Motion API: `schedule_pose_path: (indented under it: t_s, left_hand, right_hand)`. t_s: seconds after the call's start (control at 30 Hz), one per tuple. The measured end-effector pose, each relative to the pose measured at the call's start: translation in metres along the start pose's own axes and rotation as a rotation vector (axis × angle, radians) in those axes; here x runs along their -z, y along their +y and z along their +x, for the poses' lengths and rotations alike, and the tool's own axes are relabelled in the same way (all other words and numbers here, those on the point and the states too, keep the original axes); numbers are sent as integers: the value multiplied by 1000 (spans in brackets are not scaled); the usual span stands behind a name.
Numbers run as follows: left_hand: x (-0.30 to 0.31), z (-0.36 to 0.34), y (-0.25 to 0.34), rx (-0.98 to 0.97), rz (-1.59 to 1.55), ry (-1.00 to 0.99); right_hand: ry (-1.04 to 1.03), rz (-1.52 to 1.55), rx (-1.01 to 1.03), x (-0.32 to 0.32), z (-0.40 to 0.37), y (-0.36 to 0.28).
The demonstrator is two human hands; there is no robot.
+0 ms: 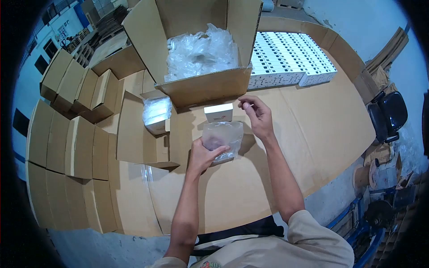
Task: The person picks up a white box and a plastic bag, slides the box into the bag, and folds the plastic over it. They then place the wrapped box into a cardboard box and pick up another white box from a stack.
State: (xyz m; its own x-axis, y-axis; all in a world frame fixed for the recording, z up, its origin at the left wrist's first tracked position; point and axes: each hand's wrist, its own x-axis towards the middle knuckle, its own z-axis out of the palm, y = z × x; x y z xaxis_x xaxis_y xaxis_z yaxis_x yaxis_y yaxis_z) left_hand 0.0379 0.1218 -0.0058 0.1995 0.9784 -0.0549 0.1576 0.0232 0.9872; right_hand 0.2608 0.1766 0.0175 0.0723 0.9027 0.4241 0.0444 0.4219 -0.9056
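white box [219, 114]; clear bag [231, 133] (wrinkled) just beside

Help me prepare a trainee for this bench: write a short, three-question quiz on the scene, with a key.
1. Fill in: The clear plastic bag is held in the person's ____ hand.
2. True or false: The large open brown cardboard box is empty.
3. Where do the rows of white boxes with black marks lie?
a) inside the large box
b) on the brown table, to the right of the large box
c) on the floor

Key
1. left (left hand)
2. False: crumpled clear plastic is inside it.
3. b
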Motion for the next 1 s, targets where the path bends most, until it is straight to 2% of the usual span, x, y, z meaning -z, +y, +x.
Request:
schedule_pose_path:
  t_s: [0.17, 0.37, 0.77, 0.87, 1.0]
  left_hand:
    - [3, 1, 0, -15, -7, 39]
    - [3, 2, -4, -5, 22, 40]
    - [3, 2, -5, -6, 16, 63]
    - [4, 2, -4, -18, 48, 70]
    - [6, 5, -5, 10, 77, 44]
  right_hand:
    - [-115, -39, -20, 2, -4, 18]
    - [-152, -25, -141, -8, -6, 32]
    - [-1, 203, -191, -9, -6, 32]
    - [83, 174, -92, -9, -4, 32]
    - [178, 333, -90, -11, -5, 25]
